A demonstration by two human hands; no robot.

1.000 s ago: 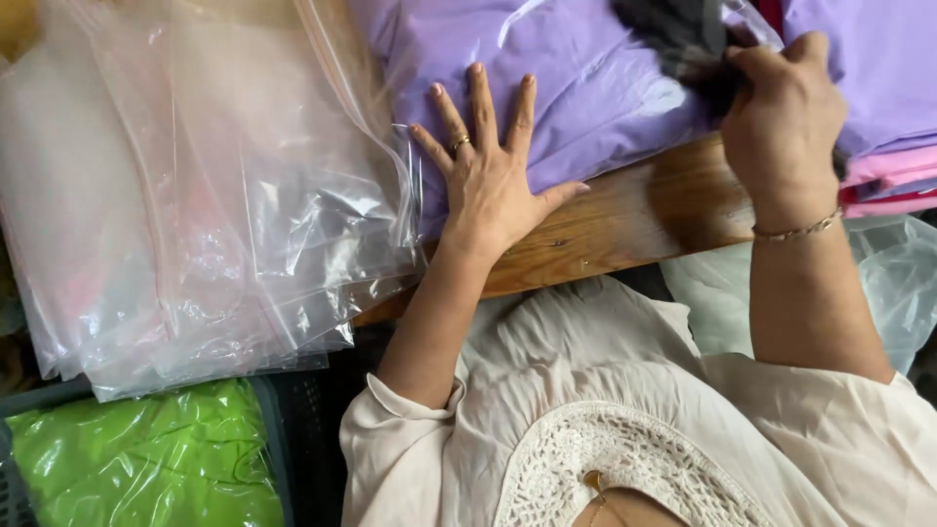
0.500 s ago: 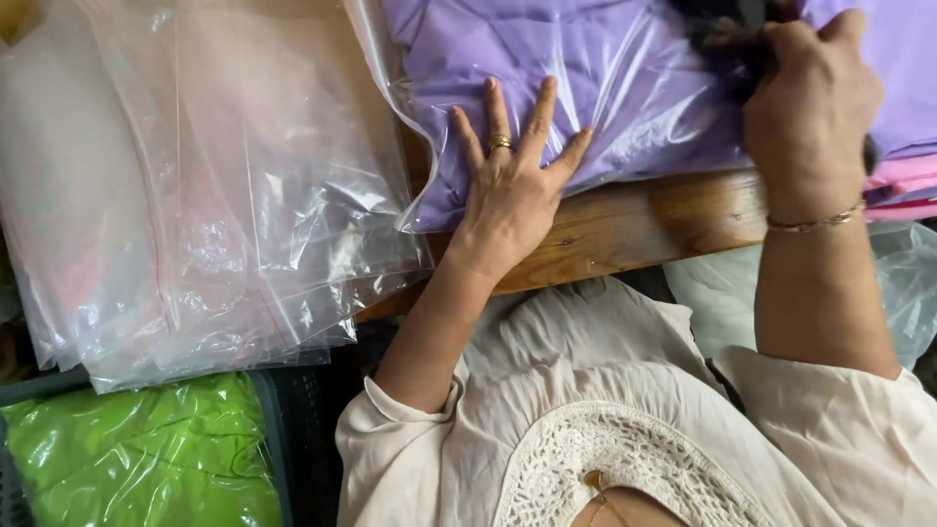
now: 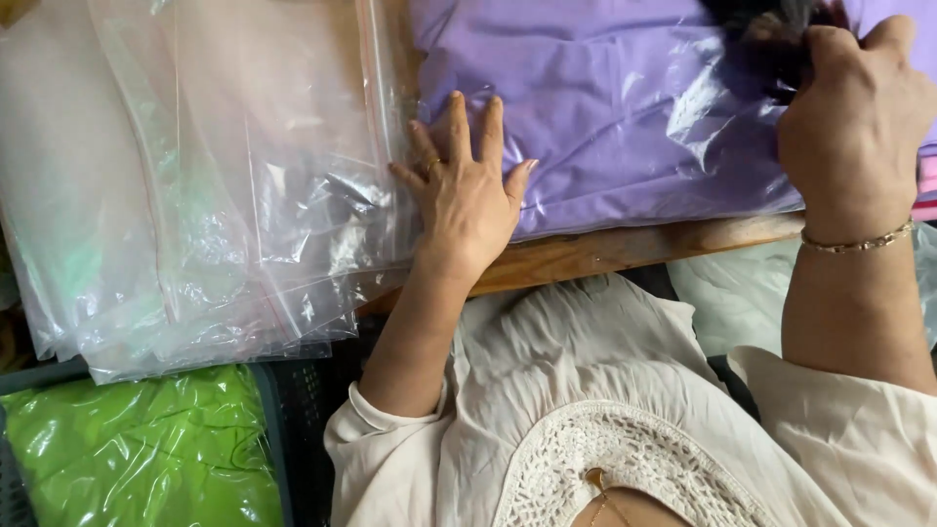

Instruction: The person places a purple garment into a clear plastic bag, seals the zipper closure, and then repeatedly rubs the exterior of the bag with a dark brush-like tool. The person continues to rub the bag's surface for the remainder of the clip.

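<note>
A folded purple garment in a clear plastic bag lies on the wooden table, reaching almost to its near edge. My left hand rests flat on the bag's left near corner, fingers spread, a ring on one finger. My right hand, with a thin bracelet at the wrist, is closed at the bag's right end around a dark, blurred object. What that object is cannot be made out.
A thick stack of clear plastic bags overhangs the table's left end. Below it a green bagged item sits in a dark crate. A white plastic bag hangs under the table at right; pink fabric shows at the right edge.
The bagged purple garment has slid toward the table's near edge. My left hand shifted left to the bag's corner, and my right hand moved right and up with the dark object.
</note>
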